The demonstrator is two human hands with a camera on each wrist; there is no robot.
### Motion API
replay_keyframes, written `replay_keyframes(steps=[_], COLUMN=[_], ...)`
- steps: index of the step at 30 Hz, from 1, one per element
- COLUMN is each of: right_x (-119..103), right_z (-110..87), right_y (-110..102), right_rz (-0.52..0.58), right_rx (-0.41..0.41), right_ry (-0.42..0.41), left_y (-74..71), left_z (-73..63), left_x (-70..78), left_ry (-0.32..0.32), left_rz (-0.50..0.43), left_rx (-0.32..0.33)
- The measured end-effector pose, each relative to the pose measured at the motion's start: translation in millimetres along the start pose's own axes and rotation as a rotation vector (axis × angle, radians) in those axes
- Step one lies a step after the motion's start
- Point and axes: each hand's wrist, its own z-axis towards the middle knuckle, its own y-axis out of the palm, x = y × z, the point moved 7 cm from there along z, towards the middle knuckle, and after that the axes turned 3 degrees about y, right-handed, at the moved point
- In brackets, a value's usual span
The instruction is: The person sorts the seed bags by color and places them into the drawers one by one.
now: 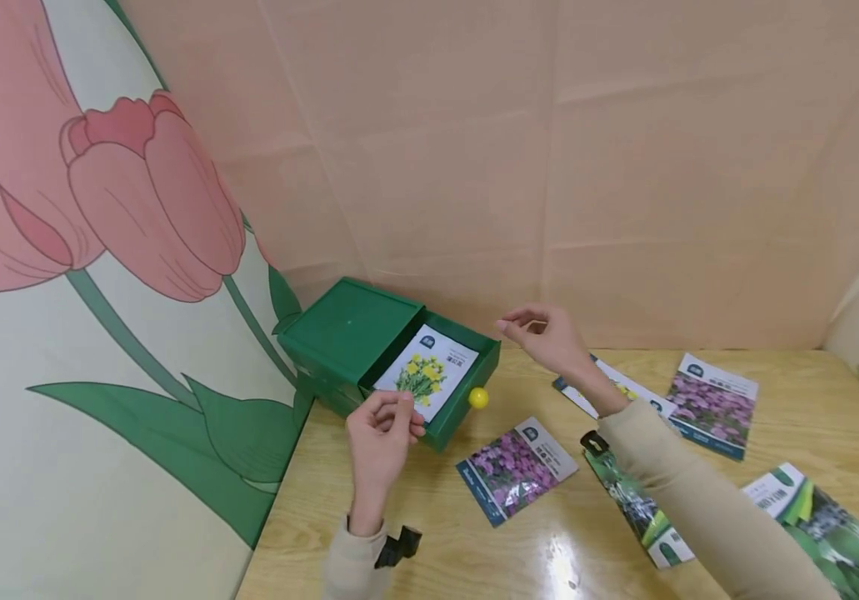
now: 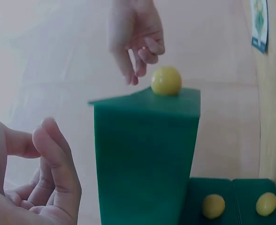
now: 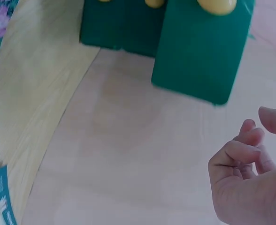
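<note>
A green cabinet (image 1: 350,337) stands at the back left with its top drawer (image 1: 446,432) pulled out; a yellow round knob (image 1: 478,397) is on the drawer's front. Inside the drawer lies a white seed packet (image 1: 429,367) printed with yellow flowers. My left hand (image 1: 382,437) is at the drawer's near side, its fingers loosely bent with nothing between them; whether it touches the packet or rim cannot be told from the head view. Just beyond the drawer's far right corner hovers my right hand (image 1: 549,340), fingers loosely curled, holding nothing.
On the wooden table, a purple-flower packet (image 1: 517,471) lies before the drawer. Farther right are another purple-flower packet (image 1: 714,404), a packet (image 1: 575,398) partly under my right arm, and green packets (image 1: 627,492). A pink cloth backdrop (image 1: 429,167) hangs behind.
</note>
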Motion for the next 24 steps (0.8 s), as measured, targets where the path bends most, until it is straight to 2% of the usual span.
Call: replay_keyframes(steps=[6, 16, 24], right_x=[19, 51, 76], right_z=[-2.7, -18.9, -29.5], right_y=[-33, -69, -100], right_rz=[-0.013, -0.034, -0.064], right_rx=[0.052, 0.057, 0.065], right_ry=[0.000, 0.029, 0.154], left_y=[17.3, 47.1, 73.7], left_z=[-5.7, -18.5, -32.2], left_x=[3.3, 4.1, 0.7], left_ry=[-0.013, -0.030, 0.000], left_rz=[-0.014, -0.070, -0.054], left_rx=[-0.054, -0.157, -0.265])
